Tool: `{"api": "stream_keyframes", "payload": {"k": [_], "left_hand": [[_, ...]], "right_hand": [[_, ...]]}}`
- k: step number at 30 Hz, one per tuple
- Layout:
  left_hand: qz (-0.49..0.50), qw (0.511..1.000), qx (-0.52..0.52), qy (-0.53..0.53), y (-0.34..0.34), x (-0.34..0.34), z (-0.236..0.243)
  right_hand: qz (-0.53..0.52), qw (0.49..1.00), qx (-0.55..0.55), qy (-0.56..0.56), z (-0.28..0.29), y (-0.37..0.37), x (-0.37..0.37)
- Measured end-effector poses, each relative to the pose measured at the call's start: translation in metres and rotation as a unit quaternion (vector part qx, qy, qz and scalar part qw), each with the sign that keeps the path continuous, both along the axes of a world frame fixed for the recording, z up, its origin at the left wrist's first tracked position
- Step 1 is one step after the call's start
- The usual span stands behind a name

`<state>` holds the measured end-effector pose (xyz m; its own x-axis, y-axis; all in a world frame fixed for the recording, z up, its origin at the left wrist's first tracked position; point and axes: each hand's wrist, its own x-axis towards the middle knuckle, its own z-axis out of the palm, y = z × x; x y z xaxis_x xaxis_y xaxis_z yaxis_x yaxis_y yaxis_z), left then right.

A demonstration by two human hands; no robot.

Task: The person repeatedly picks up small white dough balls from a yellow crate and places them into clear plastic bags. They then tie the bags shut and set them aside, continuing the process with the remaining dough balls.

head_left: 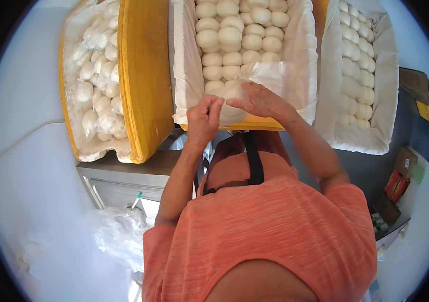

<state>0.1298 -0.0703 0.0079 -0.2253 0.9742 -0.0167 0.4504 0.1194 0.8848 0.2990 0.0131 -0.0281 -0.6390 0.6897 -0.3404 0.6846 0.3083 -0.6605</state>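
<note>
Several white round buns [232, 59] lie in rows in the cloth-lined yellow box straight ahead. At its near edge a clear plastic bag [233, 111] hangs between my hands, puffed out. What is inside the bag is hard to make out. My left hand [205, 118] is closed in a fist at the bag's left side, gripping its plastic. My right hand [266, 102] rests against the bag's right side, thumb and fingers stretched apart. Behind it, a loose sheet of clear plastic [273, 75] spreads over the nearest buns.
White cloth [187, 65] lines the middle box. To the left, a yellow foam box [146, 75] holds bagged buns [101, 95]. Another cloth-lined box of buns [358, 75] stands right. Clear plastic bags [119, 231] and a green-capped pen [136, 200] lie lower left.
</note>
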Motion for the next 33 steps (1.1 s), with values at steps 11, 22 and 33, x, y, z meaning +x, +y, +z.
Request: {"api": "stream_keyframes", "payload": {"k": [11,22,33], "left_hand": [[0.128,0.907,-0.202,-0.347,-0.017,-0.055,-0.002],[-0.057,0.844,-0.079,-0.527,-0.027,-0.026,0.069],[-0.012,0.862,-0.08,-0.5,-0.018,-0.039,0.041]], "right_hand": [[0.361,0.833,0.418,0.02,0.062,-0.016,0.024],[-0.174,0.884,-0.267,0.342,0.113,-0.036,-0.005],[-0.241,0.859,-0.304,0.333,0.096,-0.028,0.032]]}}
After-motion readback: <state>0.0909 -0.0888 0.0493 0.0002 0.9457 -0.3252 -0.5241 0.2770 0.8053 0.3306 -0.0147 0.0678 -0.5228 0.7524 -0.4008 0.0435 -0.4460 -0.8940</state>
